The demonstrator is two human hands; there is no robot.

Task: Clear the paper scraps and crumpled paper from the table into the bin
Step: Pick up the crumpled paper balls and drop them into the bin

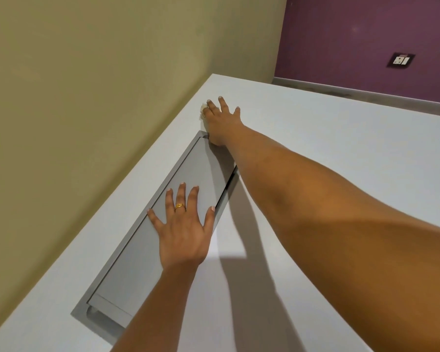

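The right hand (220, 120) reaches to the far corner of the white table (341, 138), fingers straight and spread, its index finger touching a small pale crumpled paper (203, 109) that lies by the table's edge. The left hand (182, 232), wearing a gold ring (180, 206), lies flat and open on a grey inset lid (203, 168). Markings on the wall's switch plate (401, 64) are too small to read.

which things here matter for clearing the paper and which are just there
Job: crumpled paper, right hand touching it, table.
Just there: grey flap under left hand, ring, wall socket.
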